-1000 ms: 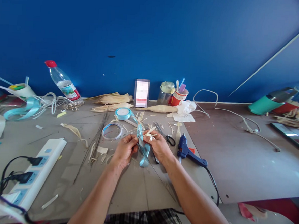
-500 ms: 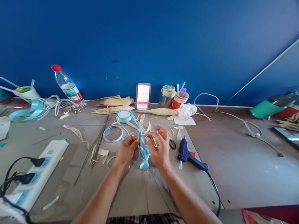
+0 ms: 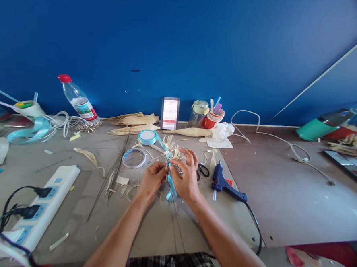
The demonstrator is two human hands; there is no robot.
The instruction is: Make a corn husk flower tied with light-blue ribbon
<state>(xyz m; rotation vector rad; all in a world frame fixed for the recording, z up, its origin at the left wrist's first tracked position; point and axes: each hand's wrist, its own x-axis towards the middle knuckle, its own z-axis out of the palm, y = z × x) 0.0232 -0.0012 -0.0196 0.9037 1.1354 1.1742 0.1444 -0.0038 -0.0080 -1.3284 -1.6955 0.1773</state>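
Ribbon is running, in the head view, from its blue spool; right of that spool and nearer the wearer, the left hand is pinching it in a narrow grip, and the right hand is touching it, though whether that grip is holding it cannot be told. Well right of the spool, a glue gun is lying on the desk.

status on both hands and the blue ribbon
Left hand pinching blue ribbon. Right hand alongside, grip unclear. Ribbon runs to spool. Scissors beside right hand.
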